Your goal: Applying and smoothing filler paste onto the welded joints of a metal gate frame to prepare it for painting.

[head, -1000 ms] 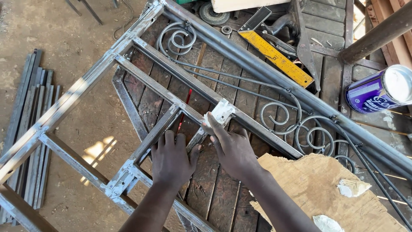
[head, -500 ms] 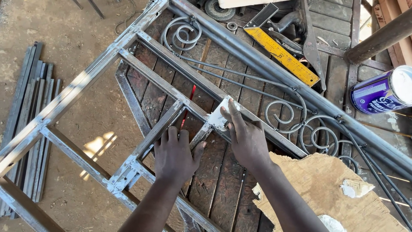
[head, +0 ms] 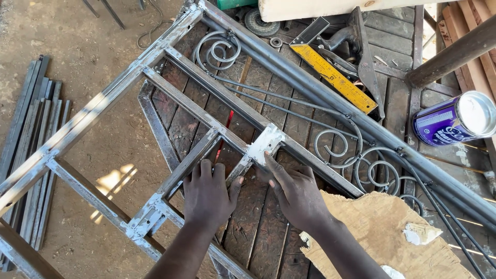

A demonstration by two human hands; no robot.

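Fingers of the right hand (head: 295,192) lie close together, the forefinger tip pressed on the bright joint plate (head: 265,144) at the middle of the metal frame (head: 103,111). The left hand (head: 207,194) rests flat, fingers together, on a short bar (head: 188,164) just left. The step looks like checking this joint; any next move calls for steady pressure.

Dirt floor (head: 98,46) sunlit – worn plank table (head: 268,227), wooden post (head: 454,51) right.

Both hands, left hand (head: 207,199) and right hand (head: 295,194), seemingly bare, forearms unsleeved.
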